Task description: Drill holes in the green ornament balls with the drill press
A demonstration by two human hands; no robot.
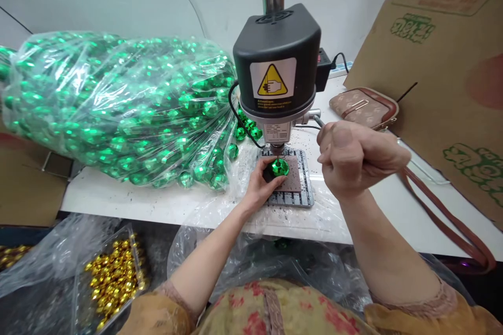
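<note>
A shiny green faceted ball rests on a small board over the slotted metal base of a black bench drill press. My left hand grips the ball from the left, thumb in front and fingers behind. The drill's tip meets the top of the ball; whether it is inside cannot be made out. At the right of the machine, my right hand is closed around the drill press's feed lever, most of which the fist hides.
A large clear bag of green faceted balls lies on the left of the white table. Loose green balls sit behind the drill. Right are a brown purse and a cardboard box. Gold balls fill a clear bin below.
</note>
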